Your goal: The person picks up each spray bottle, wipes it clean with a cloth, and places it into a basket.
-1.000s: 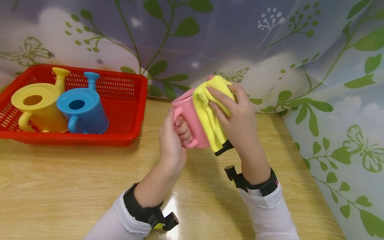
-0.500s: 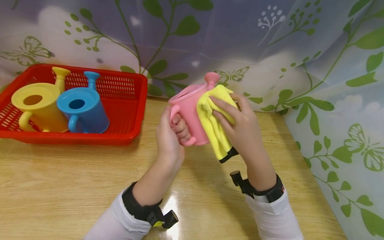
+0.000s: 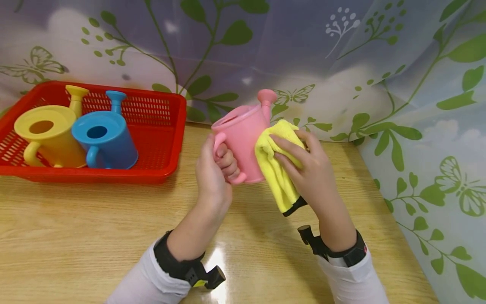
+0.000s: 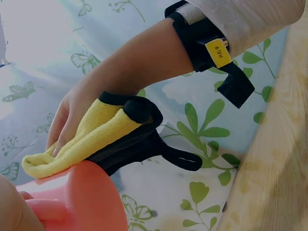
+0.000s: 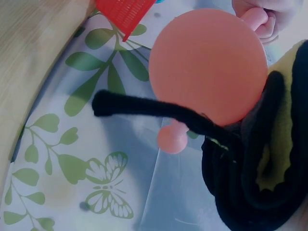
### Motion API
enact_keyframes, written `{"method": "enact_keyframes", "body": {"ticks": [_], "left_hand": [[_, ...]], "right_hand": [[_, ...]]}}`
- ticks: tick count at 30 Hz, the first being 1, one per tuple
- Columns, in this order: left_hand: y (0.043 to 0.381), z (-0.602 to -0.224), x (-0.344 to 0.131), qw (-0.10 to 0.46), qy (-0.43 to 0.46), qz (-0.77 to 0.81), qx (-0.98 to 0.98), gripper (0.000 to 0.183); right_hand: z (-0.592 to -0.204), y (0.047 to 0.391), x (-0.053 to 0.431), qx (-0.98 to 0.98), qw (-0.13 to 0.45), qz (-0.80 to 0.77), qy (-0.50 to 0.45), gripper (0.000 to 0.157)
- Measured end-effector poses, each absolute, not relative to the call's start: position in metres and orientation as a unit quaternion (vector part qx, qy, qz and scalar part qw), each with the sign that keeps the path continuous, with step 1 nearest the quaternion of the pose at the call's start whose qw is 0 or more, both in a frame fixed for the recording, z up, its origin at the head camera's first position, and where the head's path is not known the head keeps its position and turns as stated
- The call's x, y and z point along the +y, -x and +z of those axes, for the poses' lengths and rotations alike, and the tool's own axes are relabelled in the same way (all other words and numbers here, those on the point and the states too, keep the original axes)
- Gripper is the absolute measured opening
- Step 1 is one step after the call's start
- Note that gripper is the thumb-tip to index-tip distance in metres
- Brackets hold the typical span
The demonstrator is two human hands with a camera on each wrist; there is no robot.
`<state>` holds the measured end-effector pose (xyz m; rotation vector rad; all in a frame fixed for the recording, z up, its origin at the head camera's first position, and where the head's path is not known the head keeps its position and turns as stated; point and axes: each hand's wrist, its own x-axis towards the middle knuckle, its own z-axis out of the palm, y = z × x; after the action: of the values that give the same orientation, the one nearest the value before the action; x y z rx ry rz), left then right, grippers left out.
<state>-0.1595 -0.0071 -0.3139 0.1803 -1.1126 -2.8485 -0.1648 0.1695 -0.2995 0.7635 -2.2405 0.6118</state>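
Note:
A pink toy watering can (image 3: 244,139) is held up over the table, its spout and rose pointing up toward the back. My left hand (image 3: 215,173) grips its handle, fingers curled through the loop. On the can's right side lies a folded yellow cloth (image 3: 276,162) with a black edge, pinched in my right hand (image 3: 309,169). From the right wrist, the can's round base (image 5: 207,65) shows, with the cloth's black loop (image 5: 144,106) hanging across in front of it. The left wrist view shows the cloth (image 4: 82,144) against the can's wall (image 4: 96,202).
A red plastic basket (image 3: 155,172) stands on the left of the wooden table (image 3: 95,236). Inside it are a yellow watering can (image 3: 57,139) and a blue watering can (image 3: 110,139). A leaf-patterned curtain (image 3: 303,50) rises behind the table and along its right side.
My right hand has slid the cloth down and to the right along the can, uncovering the spout and more of the wall. The can has shifted slightly left and up with my left hand.

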Motion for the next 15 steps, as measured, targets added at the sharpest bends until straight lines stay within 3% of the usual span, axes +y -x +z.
{"method": "enact_keyframes", "body": {"ticks": [15], "left_hand": [[0.16, -0.314, -0.008, 0.034, -0.06, -0.929, -0.363, 0.043]], "right_hand": [[-0.311, 0.158, 0.189, -0.866, 0.307, 0.244, -0.31, 0.035]]}}
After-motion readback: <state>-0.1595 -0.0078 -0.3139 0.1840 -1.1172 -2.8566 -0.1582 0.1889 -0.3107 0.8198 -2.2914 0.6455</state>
